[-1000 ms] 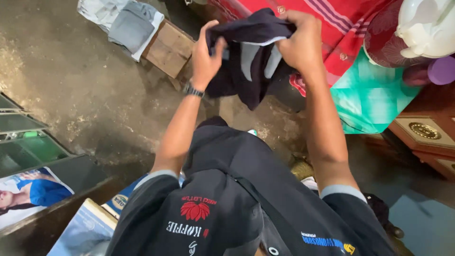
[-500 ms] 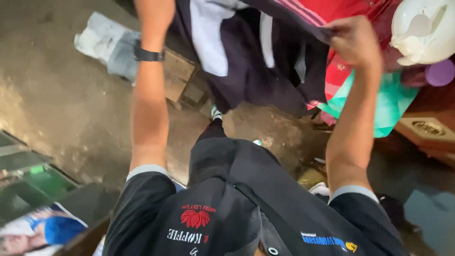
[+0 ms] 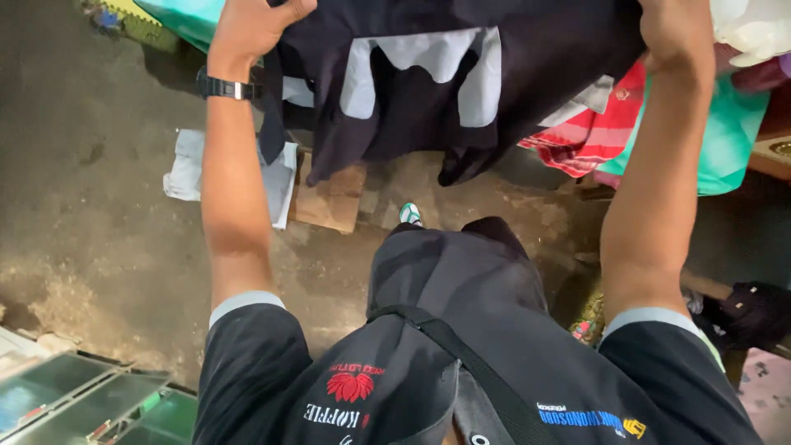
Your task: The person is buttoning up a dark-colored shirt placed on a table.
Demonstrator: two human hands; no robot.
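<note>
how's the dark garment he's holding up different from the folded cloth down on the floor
The dark garment is navy-black with pale grey panels; the folded cloth is light grey-white. The garment hangs spread open in the air, gripped by the left hand and right hand; the cloth lies folded flat beside a wooden board, untouched. Both are soft fabric.

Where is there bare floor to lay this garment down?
Bare concrete floor lies left of the left hand, beyond the folded grey cloth on the wooden stool. The right side is crowded: red cloth and teal cloth under the right hand holding the garment.
</note>
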